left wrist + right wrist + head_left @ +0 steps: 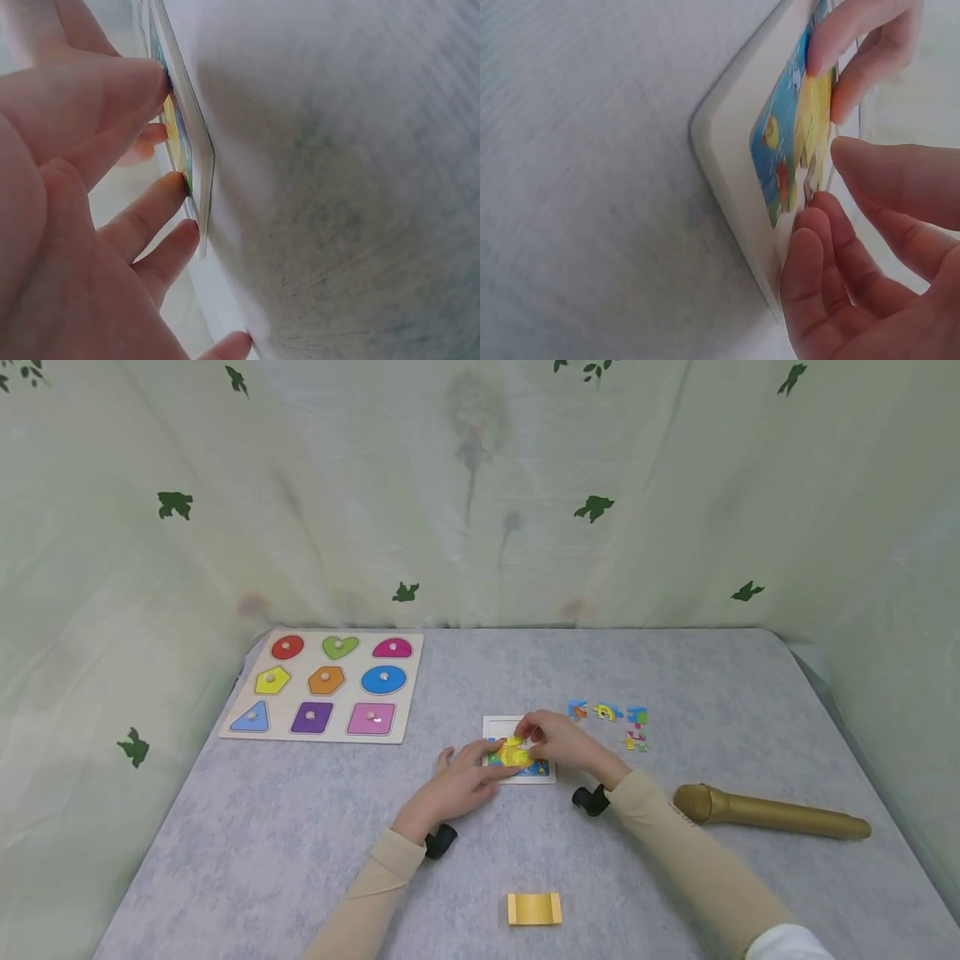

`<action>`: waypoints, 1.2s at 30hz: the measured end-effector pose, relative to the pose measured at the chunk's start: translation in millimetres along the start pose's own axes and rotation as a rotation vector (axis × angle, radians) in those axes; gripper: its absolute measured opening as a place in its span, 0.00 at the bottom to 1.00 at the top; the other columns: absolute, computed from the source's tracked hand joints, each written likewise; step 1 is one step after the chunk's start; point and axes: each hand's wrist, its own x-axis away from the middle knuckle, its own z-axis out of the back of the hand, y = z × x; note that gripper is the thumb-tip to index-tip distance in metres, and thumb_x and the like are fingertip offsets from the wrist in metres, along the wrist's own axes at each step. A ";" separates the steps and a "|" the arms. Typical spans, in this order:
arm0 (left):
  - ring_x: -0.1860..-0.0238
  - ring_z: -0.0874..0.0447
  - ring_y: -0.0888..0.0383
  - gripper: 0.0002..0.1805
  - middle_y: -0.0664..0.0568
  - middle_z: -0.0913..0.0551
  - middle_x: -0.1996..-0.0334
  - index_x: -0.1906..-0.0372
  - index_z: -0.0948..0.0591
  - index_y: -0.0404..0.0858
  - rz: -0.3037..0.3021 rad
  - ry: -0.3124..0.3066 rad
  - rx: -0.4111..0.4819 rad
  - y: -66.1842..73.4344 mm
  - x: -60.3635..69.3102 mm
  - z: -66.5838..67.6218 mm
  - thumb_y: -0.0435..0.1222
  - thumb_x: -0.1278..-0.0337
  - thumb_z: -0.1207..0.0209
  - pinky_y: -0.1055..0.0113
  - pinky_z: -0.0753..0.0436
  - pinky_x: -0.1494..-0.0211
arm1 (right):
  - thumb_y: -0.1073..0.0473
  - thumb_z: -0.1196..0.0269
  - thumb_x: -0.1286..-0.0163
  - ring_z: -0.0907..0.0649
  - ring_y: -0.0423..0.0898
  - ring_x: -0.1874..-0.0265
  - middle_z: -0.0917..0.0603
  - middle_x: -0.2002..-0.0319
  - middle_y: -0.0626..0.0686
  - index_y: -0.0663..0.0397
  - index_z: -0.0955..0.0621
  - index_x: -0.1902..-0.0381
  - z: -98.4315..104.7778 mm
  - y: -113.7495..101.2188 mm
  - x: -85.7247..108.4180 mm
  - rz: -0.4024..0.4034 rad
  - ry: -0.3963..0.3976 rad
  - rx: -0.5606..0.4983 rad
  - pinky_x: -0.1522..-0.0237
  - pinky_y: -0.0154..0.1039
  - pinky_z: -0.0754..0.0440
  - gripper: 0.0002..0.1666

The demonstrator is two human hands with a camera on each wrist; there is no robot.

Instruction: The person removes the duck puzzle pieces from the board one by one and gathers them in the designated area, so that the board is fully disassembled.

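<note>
A small jigsaw puzzle in a white tray (551,777) lies flat on the table, its lower part filled with a yellow and blue picture. My left hand (467,779) rests on its left side, with extended fingertips on the picture and the tray's edge. From the right, my right hand (564,742) reaches over the puzzle. Its thumb and fingers pinch a yellow puzzle piece (811,182), slightly raised at the picture's edge. The fingers hide part of that piece. Several loose puzzle pieces (607,712) lie just right of the tray.
A wooden shape board (341,693) with knobbed shapes lies at the back left. On the right is a gold microphone (780,813). A curved yellow block (534,909) sits near the front. Printed curtains (480,568) stand behind the table.
</note>
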 end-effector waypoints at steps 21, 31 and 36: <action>0.31 0.42 0.47 0.19 0.46 0.38 0.31 0.39 0.22 0.53 0.030 -0.026 -0.035 4.7 -2.3 1.6 0.39 0.33 0.45 0.28 0.55 0.39 | 0.77 0.36 0.50 0.29 0.46 0.68 0.29 0.65 0.53 0.59 0.21 0.58 -8.8 -6.9 -9.4 -0.009 -0.012 0.116 0.64 0.38 0.29 0.20; 0.30 0.42 0.46 0.20 0.44 0.38 0.30 0.38 0.22 0.52 0.045 -0.069 -0.064 10.5 -1.6 6.9 0.39 0.33 0.44 0.29 0.55 0.38 | 0.78 0.39 0.46 0.30 0.44 0.73 0.27 0.73 0.51 0.58 0.24 0.60 -9.0 -8.6 -8.0 0.041 -0.004 0.047 0.70 0.36 0.30 0.17; 0.30 0.43 0.45 0.21 0.45 0.39 0.29 0.37 0.23 0.53 0.053 -0.079 -0.066 11.4 -1.8 8.3 0.39 0.33 0.44 0.29 0.55 0.38 | 0.73 0.41 0.37 0.26 0.45 0.69 0.23 0.68 0.51 0.55 0.23 0.61 -4.0 -5.3 -5.2 0.031 0.063 -0.020 0.65 0.40 0.26 0.10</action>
